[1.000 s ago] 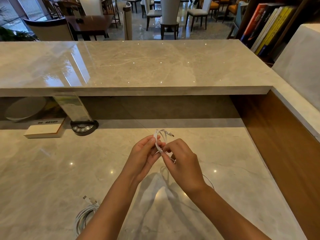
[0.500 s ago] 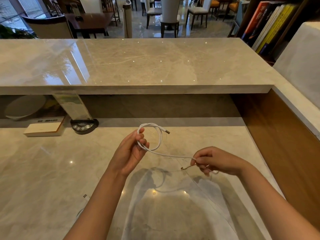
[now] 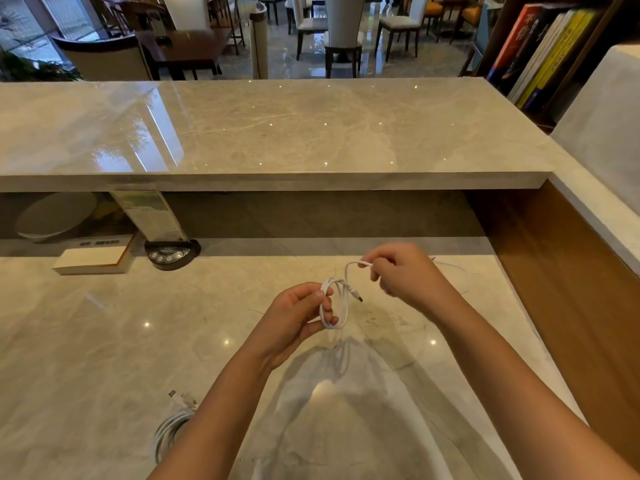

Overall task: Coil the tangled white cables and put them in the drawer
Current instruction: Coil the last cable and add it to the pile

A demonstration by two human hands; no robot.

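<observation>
A thin white cable [image 3: 343, 308] is held above the marble counter [image 3: 104, 358]. My left hand [image 3: 294, 320] pinches a small loop of it, with the plug end sticking out to the right. My right hand [image 3: 401, 271] grips the same cable a little higher and to the right; the rest of the strand trails behind that hand onto the counter. A second white cable [image 3: 169, 431] lies coiled on the counter at the lower left, partly hidden by my left forearm. No drawer is in view.
A raised marble ledge [image 3: 277, 133] runs across the back, with a wood panel wall [image 3: 571, 289] at the right. Under the ledge sit a black button device [image 3: 169, 254], a flat white box [image 3: 93, 259] and a white bowl [image 3: 52, 216].
My right hand has come up and in from the lower right, bringing the strand toward my left hand. The loop in my left hand has become tighter and gained a turn.
</observation>
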